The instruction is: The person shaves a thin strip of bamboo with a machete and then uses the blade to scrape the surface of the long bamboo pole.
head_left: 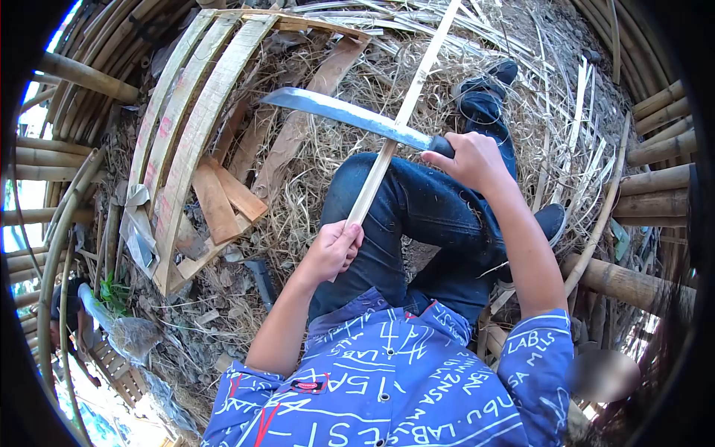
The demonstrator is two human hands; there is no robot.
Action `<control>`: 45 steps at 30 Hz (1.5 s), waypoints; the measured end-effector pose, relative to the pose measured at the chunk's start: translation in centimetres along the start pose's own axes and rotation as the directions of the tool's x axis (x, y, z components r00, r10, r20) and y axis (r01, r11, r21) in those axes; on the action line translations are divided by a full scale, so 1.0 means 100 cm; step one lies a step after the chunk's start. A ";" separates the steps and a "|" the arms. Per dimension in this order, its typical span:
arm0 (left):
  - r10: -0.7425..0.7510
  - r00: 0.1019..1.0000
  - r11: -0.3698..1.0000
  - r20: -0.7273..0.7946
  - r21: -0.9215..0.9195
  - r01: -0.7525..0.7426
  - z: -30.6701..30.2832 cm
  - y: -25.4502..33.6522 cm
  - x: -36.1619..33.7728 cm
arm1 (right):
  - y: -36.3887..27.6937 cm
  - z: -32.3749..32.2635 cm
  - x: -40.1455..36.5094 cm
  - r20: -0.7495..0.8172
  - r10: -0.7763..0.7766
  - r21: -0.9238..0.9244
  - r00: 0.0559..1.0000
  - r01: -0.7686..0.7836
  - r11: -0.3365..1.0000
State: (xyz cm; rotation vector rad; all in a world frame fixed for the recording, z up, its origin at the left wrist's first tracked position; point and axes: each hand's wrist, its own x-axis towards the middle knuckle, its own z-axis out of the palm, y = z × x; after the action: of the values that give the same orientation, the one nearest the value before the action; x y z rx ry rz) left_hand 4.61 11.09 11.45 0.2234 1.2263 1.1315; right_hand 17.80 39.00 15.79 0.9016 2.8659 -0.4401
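My right hand [471, 162] is closed round the dark handle of a machete [335, 110], whose long blade points to the upper left. The blade lies across a pale bamboo strip [374, 177] above my bent knee. Lower down, my left hand [333, 249] grips the strip near its lower end, thumb on top. From there the strip slants up and to the right, past the blade, to the top edge of the view.
A slatted wooden pallet [195, 119] stands on the left, with short boards [216, 205] beside it. Shavings [424, 67] cover the ground around my legs. Bamboo poles [633, 287] line the right side. A dark tool [261, 281] lies left of my knee. Another person [71, 313] is at far left.
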 end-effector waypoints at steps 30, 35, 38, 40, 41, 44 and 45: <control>-0.012 1.000 1.000 0.006 0.028 0.012 -0.004 -0.007 -0.004 | 0.024 0.008 -0.023 -0.194 0.018 0.056 0.981 -0.007 0.998; -0.011 0.998 0.999 0.065 -0.037 0.013 -0.011 -0.005 -0.002 | -0.017 0.033 -0.038 -0.067 -0.136 0.102 0.989 0.142 0.985; -0.043 0.995 0.997 0.085 -0.053 0.048 -0.014 -0.005 0.000 | -0.031 0.034 -0.041 -0.052 -0.174 0.137 0.983 0.180 0.974; -0.059 0.994 0.995 0.092 -0.069 0.065 -0.015 0.000 0.000 | -0.040 0.030 -0.042 0.007 -0.213 0.120 0.977 0.210 0.970; -0.074 0.992 0.993 0.103 -0.088 0.083 -0.015 0.003 0.001 | -0.044 0.031 -0.043 0.007 -0.214 0.121 0.977 0.212 0.970; -0.057 0.985 0.985 0.163 -0.153 0.083 -0.020 0.002 0.004 | -0.052 0.033 -0.044 0.044 -0.266 0.129 0.963 0.259 0.957; -0.048 0.980 0.978 0.193 -0.188 0.085 -0.021 0.001 0.004 | -0.053 0.034 -0.043 0.049 -0.268 0.130 0.962 0.260 0.957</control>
State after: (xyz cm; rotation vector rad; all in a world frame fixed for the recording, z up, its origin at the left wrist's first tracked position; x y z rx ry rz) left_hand 2.76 10.56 10.43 0.1350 0.9431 1.1373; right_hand 18.31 31.54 14.64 0.5055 2.9341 -0.6646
